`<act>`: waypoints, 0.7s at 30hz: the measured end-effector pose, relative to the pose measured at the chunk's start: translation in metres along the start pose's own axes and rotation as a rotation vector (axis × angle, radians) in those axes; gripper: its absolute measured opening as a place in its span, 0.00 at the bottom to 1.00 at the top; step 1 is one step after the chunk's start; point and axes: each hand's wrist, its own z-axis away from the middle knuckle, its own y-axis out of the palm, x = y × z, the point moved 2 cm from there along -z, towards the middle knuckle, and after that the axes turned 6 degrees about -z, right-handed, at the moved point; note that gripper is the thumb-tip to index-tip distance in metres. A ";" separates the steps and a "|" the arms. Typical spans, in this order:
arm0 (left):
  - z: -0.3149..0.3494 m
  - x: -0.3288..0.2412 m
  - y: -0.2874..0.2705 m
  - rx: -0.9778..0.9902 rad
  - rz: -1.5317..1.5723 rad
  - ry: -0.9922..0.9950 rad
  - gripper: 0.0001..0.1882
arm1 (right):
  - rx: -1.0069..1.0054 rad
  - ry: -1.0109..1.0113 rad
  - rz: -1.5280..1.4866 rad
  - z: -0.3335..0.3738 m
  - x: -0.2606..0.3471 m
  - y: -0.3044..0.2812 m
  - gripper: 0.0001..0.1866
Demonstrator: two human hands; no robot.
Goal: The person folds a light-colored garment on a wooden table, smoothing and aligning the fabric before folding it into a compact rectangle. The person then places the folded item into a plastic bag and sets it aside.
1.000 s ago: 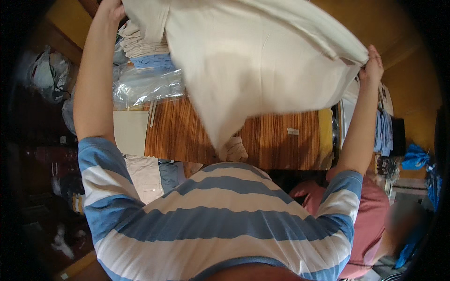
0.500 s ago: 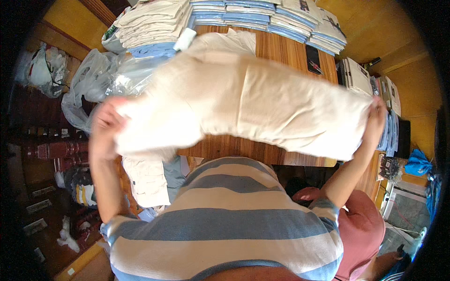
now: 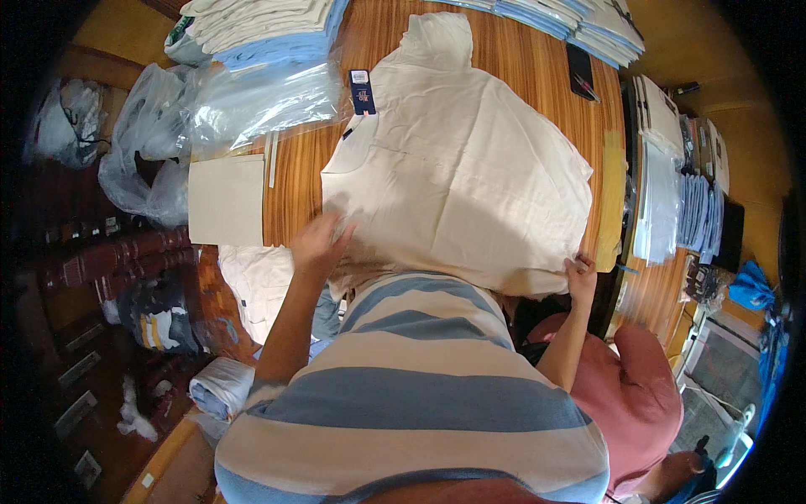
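A cream shirt (image 3: 470,181) lies spread over the wooden table, its near edge reaching my body. One sleeve points to the far side, and a navy hang tag (image 3: 362,92) lies beside its neckline on the left. My left hand (image 3: 321,244) is at the shirt's near left part, fingers apart and slightly blurred. At the near right corner, my right hand (image 3: 580,275) pinches the cloth between thumb and fingers.
Folded cream and blue garments (image 3: 264,29) are stacked at the far left, near clear plastic bags (image 3: 260,105). A beige card (image 3: 225,200) lies on the left. A dark phone (image 3: 579,71) is at far right. Another person in a red top (image 3: 642,378) is at my right.
The shirt was stretched in the air between both hands and now lies on the table. My left hand has moved inward and opened; my right hand has come nearer and inward.
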 end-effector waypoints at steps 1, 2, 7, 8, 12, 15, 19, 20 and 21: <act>-0.022 -0.008 0.009 -0.213 0.018 0.178 0.21 | -0.004 0.009 0.103 0.000 0.010 -0.005 0.27; -0.048 -0.022 0.011 -0.212 0.057 0.270 0.24 | -0.007 0.016 0.207 0.003 0.015 -0.007 0.26; -0.065 -0.028 0.052 -0.074 -0.087 0.317 0.33 | -0.143 -0.075 0.448 0.000 0.018 -0.042 0.19; -0.064 -0.035 0.051 -0.101 -0.071 0.344 0.32 | -0.164 -0.095 0.501 0.000 0.020 -0.046 0.19; -0.076 -0.080 0.038 -0.035 -0.012 0.464 0.29 | -0.278 -0.411 0.537 -0.023 0.060 -0.026 0.16; -0.110 -0.067 0.058 -0.058 -0.114 0.463 0.27 | -0.224 -0.563 0.460 -0.070 0.111 0.004 0.15; -0.147 -0.035 0.048 -0.162 -0.209 0.363 0.30 | -0.161 -0.615 0.326 -0.150 0.136 0.033 0.16; -0.152 -0.030 0.044 -0.159 -0.234 0.364 0.32 | -0.167 -0.622 0.344 -0.170 0.135 0.036 0.16; -0.152 -0.024 0.039 -0.156 -0.262 0.346 0.33 | -0.158 -0.640 0.363 -0.186 0.135 0.040 0.17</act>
